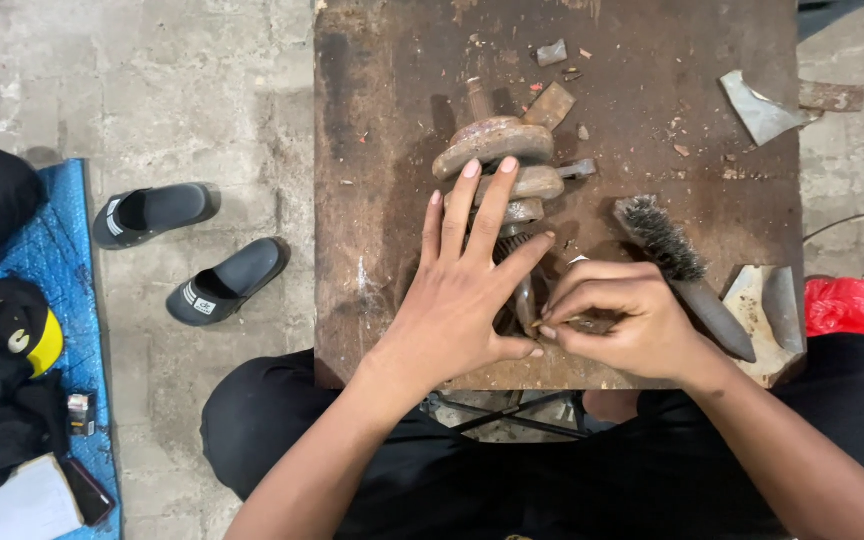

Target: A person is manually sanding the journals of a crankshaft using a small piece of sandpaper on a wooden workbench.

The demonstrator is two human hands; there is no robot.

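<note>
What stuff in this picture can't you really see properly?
- Lower end of the rusty metal part, head view: covered by the left hand.
- The small thing pinched in the right hand: too small, hidden by its fingers.
- Handle end of the wire brush: partly behind the right wrist.
- Red bag: cut off by the right edge.
- Space under the wooden board: hidden by the board and legs.

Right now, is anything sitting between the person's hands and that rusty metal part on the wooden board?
Nothing visible. The left hand lies flat on the rusty metal part, and the right hand pinches at its lower end. The wire brush lies off to the right, apart.
</note>
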